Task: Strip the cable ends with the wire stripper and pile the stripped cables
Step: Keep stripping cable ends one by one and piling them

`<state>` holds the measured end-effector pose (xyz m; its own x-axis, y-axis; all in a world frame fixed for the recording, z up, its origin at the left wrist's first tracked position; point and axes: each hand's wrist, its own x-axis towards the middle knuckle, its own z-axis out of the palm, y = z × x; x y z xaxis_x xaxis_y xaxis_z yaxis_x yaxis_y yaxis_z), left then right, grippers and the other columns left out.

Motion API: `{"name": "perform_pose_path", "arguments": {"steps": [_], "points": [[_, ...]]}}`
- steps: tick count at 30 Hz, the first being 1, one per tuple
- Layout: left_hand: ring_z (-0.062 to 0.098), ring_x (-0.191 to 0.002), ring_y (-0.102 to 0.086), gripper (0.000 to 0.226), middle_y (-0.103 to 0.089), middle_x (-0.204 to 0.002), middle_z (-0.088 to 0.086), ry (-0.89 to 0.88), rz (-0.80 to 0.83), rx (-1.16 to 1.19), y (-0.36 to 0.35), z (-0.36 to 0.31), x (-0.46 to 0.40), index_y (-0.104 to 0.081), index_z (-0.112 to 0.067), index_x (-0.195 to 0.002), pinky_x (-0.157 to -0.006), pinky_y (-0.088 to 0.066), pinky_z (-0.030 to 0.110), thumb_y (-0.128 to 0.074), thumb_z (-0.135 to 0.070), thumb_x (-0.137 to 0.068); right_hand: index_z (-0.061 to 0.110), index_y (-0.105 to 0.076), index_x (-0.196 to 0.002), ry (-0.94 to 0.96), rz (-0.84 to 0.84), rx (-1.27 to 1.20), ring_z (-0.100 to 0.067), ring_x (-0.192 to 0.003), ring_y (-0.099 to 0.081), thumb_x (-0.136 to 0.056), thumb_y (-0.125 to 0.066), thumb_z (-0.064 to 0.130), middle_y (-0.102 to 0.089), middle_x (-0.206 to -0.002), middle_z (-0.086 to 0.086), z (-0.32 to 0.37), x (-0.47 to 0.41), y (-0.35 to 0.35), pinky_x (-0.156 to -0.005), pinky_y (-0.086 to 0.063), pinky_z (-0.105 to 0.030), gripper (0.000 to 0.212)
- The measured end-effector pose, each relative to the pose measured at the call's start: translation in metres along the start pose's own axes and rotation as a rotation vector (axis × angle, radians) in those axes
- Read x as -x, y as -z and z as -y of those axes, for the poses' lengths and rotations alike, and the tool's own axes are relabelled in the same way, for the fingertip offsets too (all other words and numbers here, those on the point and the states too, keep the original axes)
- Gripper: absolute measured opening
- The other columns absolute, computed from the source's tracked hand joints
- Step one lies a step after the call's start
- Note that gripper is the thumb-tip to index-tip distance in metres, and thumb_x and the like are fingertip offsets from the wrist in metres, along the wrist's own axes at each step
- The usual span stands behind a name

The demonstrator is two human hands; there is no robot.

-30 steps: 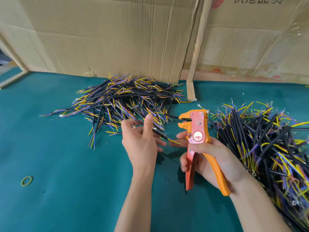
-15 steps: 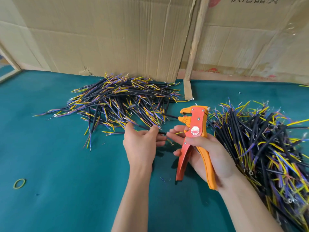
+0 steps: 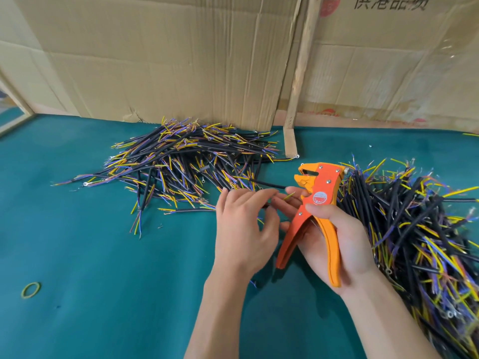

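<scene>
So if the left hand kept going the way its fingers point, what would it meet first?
Probably the orange wire stripper gripped in the right hand; the left hand points rightward at its head, though depth is unclear.

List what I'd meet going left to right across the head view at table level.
Rubber band → left cable pile → left hand holding a cable → orange wire stripper gripped by the right hand → right cable pile.

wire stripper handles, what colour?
Orange, a lighter orange-yellow on one handle; wire stripper, head view.
</scene>
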<state>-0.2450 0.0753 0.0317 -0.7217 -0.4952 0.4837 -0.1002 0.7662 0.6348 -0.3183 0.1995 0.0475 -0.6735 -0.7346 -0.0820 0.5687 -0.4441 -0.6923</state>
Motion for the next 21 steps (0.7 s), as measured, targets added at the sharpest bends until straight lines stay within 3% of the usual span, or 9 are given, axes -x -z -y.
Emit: {"name": "perform_pose_path", "arguments": {"steps": [4,7,10,14,21], "points": [[0.024,-0.083,-0.057,0.017,-0.068,-0.082,-0.005,0.014,-0.062,0.025,0.0005,0.0041,-0.0003,-0.077,-0.018,-0.096,-0.083,-0.047,0.048,-0.061,-0.021,-0.093,-0.003,-0.056,-0.131,0.021,-0.036,0.011,-0.031,-0.118,-0.067,-0.077,-0.06,0.013,-0.066,-0.128,-0.026,-0.0005,-0.0007,0.0001,-0.077,-0.054,-0.035,0.056],[0.021,-0.078,-0.061,0.015,-0.067,-0.08,-0.007,0.023,-0.146,0.088,-0.0005,0.0012,-0.001,-0.077,-0.019,-0.092,-0.075,-0.05,0.048,-0.061,-0.02,-0.093,-0.003,-0.056,-0.132,0.005,-0.024,-0.006,-0.032,-0.119,-0.067,-0.074,-0.063,0.014,-0.066,-0.13,-0.025,0.0011,-0.0001,-0.0005,-0.079,-0.055,-0.035,0.06],[0.016,-0.07,-0.061,0.013,-0.067,-0.079,-0.007,0.044,-0.208,0.12,-0.0009,0.0012,-0.0027,-0.077,-0.019,-0.09,-0.071,-0.051,0.043,-0.064,-0.019,-0.092,-0.005,-0.056,-0.133,-0.005,-0.014,-0.014,-0.033,-0.118,-0.068,-0.071,-0.067,0.017,-0.067,-0.129,-0.024,0.002,0.0014,-0.0008,-0.074,-0.058,-0.032,0.067],[0.013,-0.068,-0.06,0.01,-0.068,-0.076,-0.008,0.083,-0.205,0.12,-0.0005,0.0021,-0.0036,-0.077,-0.018,-0.088,-0.066,-0.049,0.029,-0.069,-0.012,-0.091,-0.004,-0.057,-0.132,0.008,-0.013,0.018,-0.031,-0.109,-0.071,-0.076,-0.062,0.014,-0.069,-0.127,-0.022,0.0008,0.0015,0.0004,-0.071,-0.059,-0.032,0.06],[0.003,-0.063,-0.062,0.013,-0.068,-0.065,-0.013,0.28,-0.142,0.295,0.0017,0.0017,-0.0055,-0.078,-0.021,-0.084,-0.065,-0.048,0.023,-0.07,-0.013,-0.09,-0.001,-0.06,-0.127,0.051,-0.034,0.144,-0.029,-0.088,-0.072,-0.077,-0.061,0.012,-0.07,-0.124,-0.02,-0.0033,-0.0003,0.0003,-0.065,-0.055,-0.031,0.052]]}}
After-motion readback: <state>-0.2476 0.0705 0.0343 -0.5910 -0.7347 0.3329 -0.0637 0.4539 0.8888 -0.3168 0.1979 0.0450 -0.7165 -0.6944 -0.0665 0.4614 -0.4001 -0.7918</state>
